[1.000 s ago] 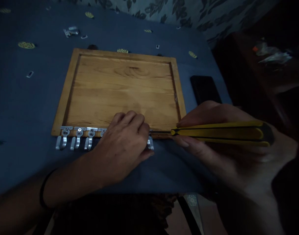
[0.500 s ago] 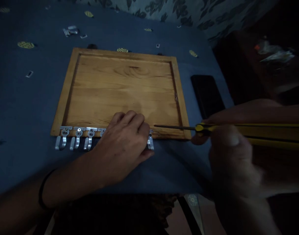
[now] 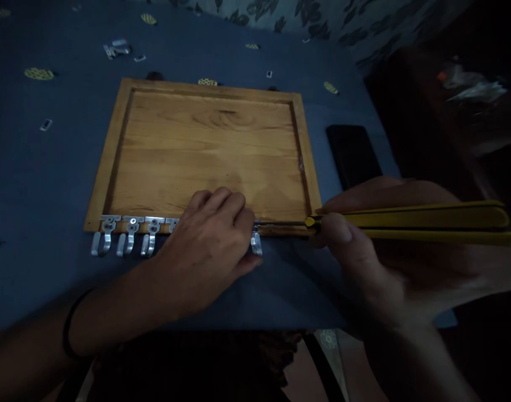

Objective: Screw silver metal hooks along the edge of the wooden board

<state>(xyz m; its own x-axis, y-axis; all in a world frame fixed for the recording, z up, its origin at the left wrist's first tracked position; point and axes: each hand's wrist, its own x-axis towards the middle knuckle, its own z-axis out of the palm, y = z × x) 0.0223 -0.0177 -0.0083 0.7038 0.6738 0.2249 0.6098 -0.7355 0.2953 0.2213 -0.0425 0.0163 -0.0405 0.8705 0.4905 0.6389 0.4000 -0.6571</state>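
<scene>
A shallow wooden tray (image 3: 209,145) with a raised rim lies on the table. Along its near rim sit several silver metal hooks (image 3: 153,224), with screw heads showing on their plates. My left hand (image 3: 215,245) lies closed over that rim, fingers curled and thumb against the rightmost hook (image 3: 256,243), hiding part of the row. Gripped in my right hand (image 3: 364,251) is a yellow-handled screwdriver (image 3: 426,216), held nearly level. Its shaft points left, and the tip is at the rightmost hook's plate; whether it sits in a screw cannot be made out.
A black phone (image 3: 352,153) lies right of the tray. More loose metal hooks (image 3: 118,48) rest at the back left of the blue patterned tablecloth (image 3: 41,178). Clear plastic packaging (image 3: 475,84) is on a dark surface at far right.
My right hand has moved left with the screwdriver, bringing its tip from right of the hooks to the rightmost hook. My left hand stays in place on the rim.
</scene>
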